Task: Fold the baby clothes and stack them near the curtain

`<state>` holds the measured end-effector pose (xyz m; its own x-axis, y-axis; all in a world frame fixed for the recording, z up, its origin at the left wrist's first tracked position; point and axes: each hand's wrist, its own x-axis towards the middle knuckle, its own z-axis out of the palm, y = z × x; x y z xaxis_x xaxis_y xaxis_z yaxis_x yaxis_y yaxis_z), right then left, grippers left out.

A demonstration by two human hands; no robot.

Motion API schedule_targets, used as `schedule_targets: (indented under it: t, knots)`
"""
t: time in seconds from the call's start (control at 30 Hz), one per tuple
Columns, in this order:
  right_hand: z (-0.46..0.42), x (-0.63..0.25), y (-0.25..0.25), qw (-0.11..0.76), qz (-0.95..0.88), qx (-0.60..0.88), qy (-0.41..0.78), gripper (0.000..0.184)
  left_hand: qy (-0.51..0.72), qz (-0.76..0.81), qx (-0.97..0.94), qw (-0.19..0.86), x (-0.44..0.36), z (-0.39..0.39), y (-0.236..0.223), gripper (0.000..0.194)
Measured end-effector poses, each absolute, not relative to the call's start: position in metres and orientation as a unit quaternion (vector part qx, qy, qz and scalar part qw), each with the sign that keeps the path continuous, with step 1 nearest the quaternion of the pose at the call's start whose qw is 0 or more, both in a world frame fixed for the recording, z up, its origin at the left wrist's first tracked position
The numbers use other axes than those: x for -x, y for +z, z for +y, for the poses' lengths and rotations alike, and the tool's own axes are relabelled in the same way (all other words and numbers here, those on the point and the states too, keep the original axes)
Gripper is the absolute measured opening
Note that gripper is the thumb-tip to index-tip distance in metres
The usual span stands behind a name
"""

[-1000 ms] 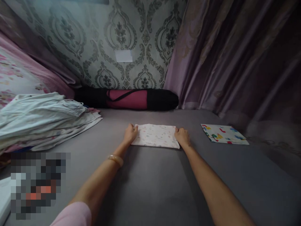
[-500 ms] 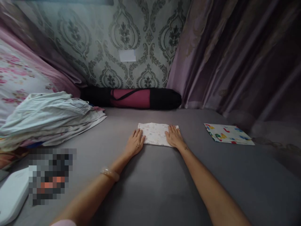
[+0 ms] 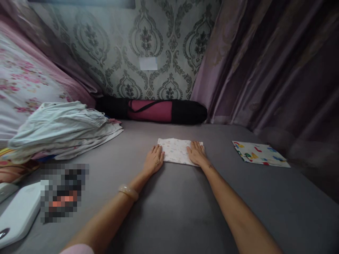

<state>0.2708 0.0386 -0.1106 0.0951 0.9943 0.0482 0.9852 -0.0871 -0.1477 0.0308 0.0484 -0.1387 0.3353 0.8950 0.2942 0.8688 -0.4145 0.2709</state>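
Observation:
A white folded cloth (image 3: pixel 175 151) with a small pale print lies flat on the grey bed sheet (image 3: pixel 169 208). My left hand (image 3: pixel 154 158) rests at its left edge, fingers stretched forward and lying flat. Over its right end my right hand (image 3: pixel 196 153) is spread flat, palm down, covering that corner. Neither hand grips anything. Off to the right lies another folded cloth (image 3: pixel 261 153), white with bright coloured shapes.
A heap of pale clothes (image 3: pixel 66 127) lies at the left, near a white flat device (image 3: pixel 22 211) and a pixelated patch (image 3: pixel 65 194). Against the patterned wall stretches a long black and maroon bag (image 3: pixel 150 111). Purple curtains (image 3: pixel 238 63) hang at the right.
The whole view has shifted slightly, so things appear a little further right. Both hands stay flat on the white folded cloth, which looks unchanged.

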Motion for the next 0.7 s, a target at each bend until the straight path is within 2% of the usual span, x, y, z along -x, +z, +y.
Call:
schedule_targets:
  t: [0.23, 0.47, 0.7]
  knots:
    - [0.047, -0.227, -0.109, 0.092, -0.724, 0.683, 0.017, 0.064, 0.212, 0.542, -0.812, 0.048, -0.031, 0.050, -0.140, 0.048]
    - [0.054, -0.228, -0.122, 0.083, -0.714, 0.695, 0.023, 0.063, 0.210, 0.545, -0.810, 0.043, -0.031, 0.048, -0.139, 0.048]
    - [0.055, -0.224, -0.114, 0.064, -0.710, 0.699, 0.060, 0.062, 0.234, 0.546, -0.802, 0.063, -0.030, 0.050, -0.141, 0.042]
